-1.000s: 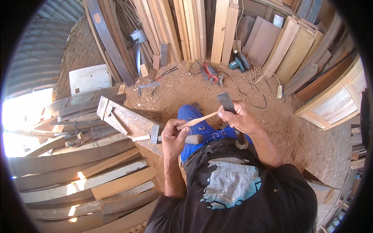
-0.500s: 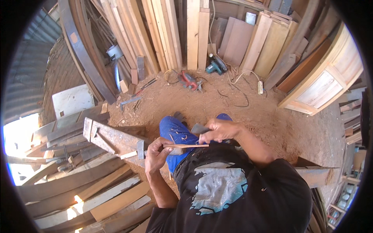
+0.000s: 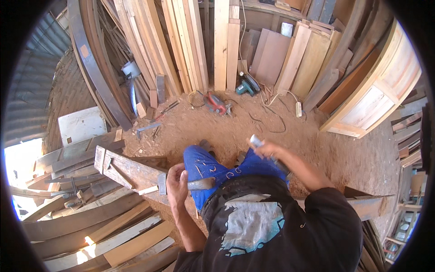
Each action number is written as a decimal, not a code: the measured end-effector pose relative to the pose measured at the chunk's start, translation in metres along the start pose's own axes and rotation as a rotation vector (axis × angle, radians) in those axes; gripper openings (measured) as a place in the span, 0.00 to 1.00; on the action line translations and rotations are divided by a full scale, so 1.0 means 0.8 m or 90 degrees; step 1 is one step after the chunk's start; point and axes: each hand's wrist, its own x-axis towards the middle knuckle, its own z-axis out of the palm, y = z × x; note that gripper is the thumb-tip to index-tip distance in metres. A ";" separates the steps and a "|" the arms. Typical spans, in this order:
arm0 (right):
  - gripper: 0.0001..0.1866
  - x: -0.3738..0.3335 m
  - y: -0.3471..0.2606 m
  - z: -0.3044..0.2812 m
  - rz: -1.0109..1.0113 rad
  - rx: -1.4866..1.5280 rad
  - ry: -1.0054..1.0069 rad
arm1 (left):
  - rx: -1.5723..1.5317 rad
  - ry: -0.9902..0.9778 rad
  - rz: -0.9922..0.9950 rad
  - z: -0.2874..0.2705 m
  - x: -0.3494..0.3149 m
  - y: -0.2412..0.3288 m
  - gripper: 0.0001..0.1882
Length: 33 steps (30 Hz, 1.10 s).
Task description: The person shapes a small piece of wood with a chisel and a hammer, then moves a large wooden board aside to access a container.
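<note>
My left hand [image 3: 177,185] is raised over the end of the plank beside my left thigh, fingers curled and thumb close to them; whatever they pinch is hidden. Just below it lies a hammer, its grey head [image 3: 162,183] left of the hand and its wooden handle [image 3: 202,183] sticking out to the right over my thigh. Out in front of my right knee, my right hand [image 3: 268,149], smeared by motion, is closed on a grey hand tool [image 3: 256,141]. The tool's pale end points up and left past the fingers; its exact kind is unclear.
A worn plank [image 3: 122,167] runs on my left beside stacked boards [image 3: 131,235]. On the sawdust-covered ground ahead lie a red power tool [image 3: 216,104], a green circular saw [image 3: 247,86] and a power strip [image 3: 298,109]. Upright timber [image 3: 222,45] and a panelled door [image 3: 369,104] stand beyond.
My right hand has moved away from my left, forward and right, with the grey tool. The thin wooden strip held between the hands no longer shows. The hammer has stayed on the plank.
</note>
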 end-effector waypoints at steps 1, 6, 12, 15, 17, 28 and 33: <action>0.12 0.037 0.022 -0.048 -0.013 -0.007 0.058 | -0.004 -0.005 0.007 -0.008 0.000 -0.004 0.13; 0.25 0.050 -0.115 -0.210 -0.074 -0.297 0.585 | -0.021 0.043 -0.055 -0.030 -0.015 -0.028 0.14; 0.18 0.008 -0.102 -0.165 -0.100 -0.060 0.622 | -0.062 0.042 -0.086 0.003 -0.030 -0.044 0.14; 0.18 0.036 0.011 -0.122 0.048 -0.150 0.477 | -0.063 -0.031 -0.125 0.025 -0.028 -0.046 0.14; 0.20 0.042 0.066 -0.066 0.026 -0.337 0.345 | -0.044 -0.050 -0.121 0.026 -0.025 -0.038 0.13; 0.19 0.023 0.083 0.012 0.018 -0.385 0.248 | -0.244 0.150 -0.237 -0.001 -0.079 -0.073 0.06; 0.17 0.026 0.064 0.024 -0.030 -0.520 0.276 | 0.138 0.414 -0.254 -0.087 -0.097 -0.159 0.08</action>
